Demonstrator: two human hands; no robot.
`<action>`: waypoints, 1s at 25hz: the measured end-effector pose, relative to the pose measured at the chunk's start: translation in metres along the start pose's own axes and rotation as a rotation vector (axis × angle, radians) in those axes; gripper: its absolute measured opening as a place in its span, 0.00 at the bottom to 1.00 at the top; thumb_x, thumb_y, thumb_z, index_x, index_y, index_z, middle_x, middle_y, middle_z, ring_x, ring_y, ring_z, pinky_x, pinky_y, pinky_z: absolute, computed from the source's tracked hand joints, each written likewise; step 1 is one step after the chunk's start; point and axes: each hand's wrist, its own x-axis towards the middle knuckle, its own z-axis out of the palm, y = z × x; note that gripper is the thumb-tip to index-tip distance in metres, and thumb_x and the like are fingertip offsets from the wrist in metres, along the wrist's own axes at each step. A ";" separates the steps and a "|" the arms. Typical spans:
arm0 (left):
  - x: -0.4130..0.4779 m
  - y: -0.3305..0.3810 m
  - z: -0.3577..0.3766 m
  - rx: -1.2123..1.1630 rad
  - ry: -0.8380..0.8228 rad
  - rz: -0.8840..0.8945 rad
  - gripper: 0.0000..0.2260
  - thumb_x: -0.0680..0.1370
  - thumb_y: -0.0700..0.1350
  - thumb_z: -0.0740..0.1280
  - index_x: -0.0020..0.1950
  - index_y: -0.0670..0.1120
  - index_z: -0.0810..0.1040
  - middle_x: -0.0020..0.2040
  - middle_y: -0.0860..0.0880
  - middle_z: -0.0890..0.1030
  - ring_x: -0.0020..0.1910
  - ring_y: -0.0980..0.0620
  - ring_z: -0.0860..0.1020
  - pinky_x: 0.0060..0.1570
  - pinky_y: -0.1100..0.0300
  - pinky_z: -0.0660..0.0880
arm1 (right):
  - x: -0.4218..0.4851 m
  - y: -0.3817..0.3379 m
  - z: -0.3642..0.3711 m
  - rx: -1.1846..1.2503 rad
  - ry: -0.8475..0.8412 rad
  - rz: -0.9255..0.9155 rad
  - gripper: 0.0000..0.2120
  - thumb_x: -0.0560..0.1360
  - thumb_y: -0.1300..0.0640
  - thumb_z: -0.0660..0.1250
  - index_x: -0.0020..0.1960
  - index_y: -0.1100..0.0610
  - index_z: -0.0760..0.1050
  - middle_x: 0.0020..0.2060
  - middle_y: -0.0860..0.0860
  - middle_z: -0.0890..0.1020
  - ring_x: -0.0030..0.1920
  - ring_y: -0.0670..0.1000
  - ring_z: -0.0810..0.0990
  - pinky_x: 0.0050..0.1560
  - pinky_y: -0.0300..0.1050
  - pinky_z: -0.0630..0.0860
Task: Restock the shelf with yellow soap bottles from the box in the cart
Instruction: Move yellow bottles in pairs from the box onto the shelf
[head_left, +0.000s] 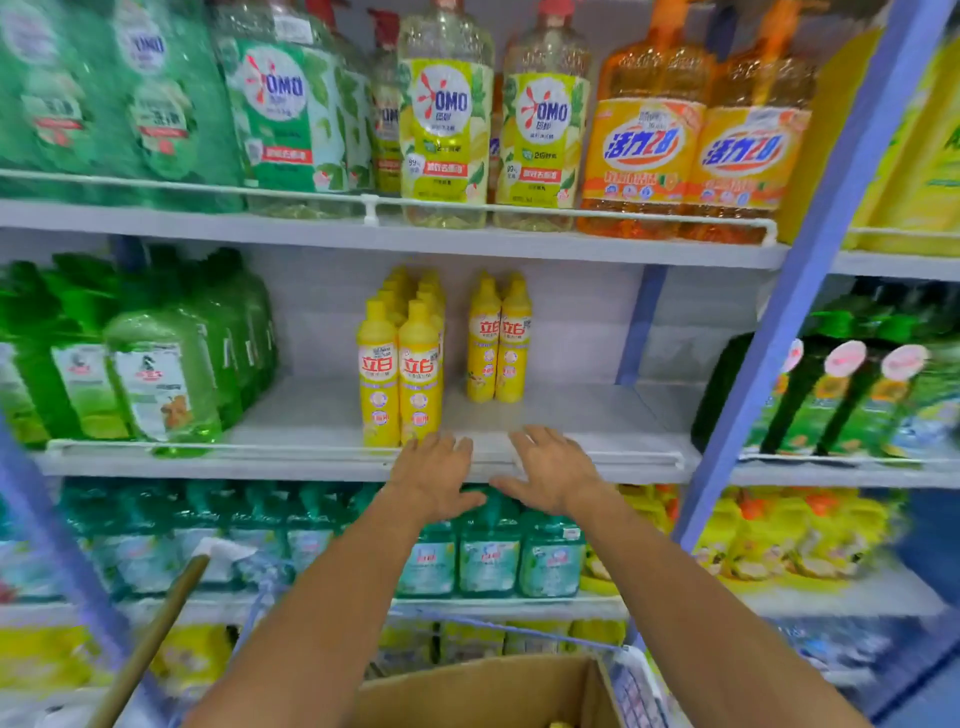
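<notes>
Two empty hands at the shelf rail: left hand (434, 478), right hand (553, 473), fingers spread, gripping nothing.
Yellow soap bottles (400, 374) upright on middle shelf (597, 415), just ahead of left fingertips, long axis vertical, caps up, labels out; back pair (498, 343) deeper, ahead between both hands. Box (483, 691) low, toward body, between forearms; probably needs a reach down and back.
</notes>
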 end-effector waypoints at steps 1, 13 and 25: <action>-0.021 -0.003 0.005 -0.012 -0.005 -0.006 0.37 0.75 0.67 0.64 0.75 0.44 0.63 0.70 0.43 0.71 0.70 0.41 0.69 0.67 0.46 0.68 | -0.017 -0.012 0.005 -0.017 -0.014 -0.001 0.40 0.77 0.31 0.60 0.79 0.55 0.59 0.77 0.57 0.63 0.76 0.59 0.63 0.74 0.58 0.64; -0.172 -0.003 0.127 -0.117 -0.296 -0.106 0.35 0.76 0.64 0.65 0.76 0.45 0.62 0.73 0.42 0.69 0.73 0.40 0.67 0.71 0.41 0.66 | -0.128 -0.090 0.132 -0.030 -0.243 -0.053 0.38 0.78 0.34 0.60 0.79 0.55 0.59 0.76 0.57 0.65 0.75 0.61 0.64 0.72 0.60 0.67; -0.197 0.039 0.315 -0.199 -0.676 -0.219 0.34 0.76 0.65 0.64 0.74 0.45 0.65 0.71 0.43 0.70 0.70 0.41 0.68 0.67 0.47 0.69 | -0.165 -0.057 0.333 0.109 -0.628 -0.069 0.33 0.78 0.35 0.61 0.74 0.56 0.65 0.72 0.57 0.67 0.72 0.60 0.66 0.65 0.57 0.71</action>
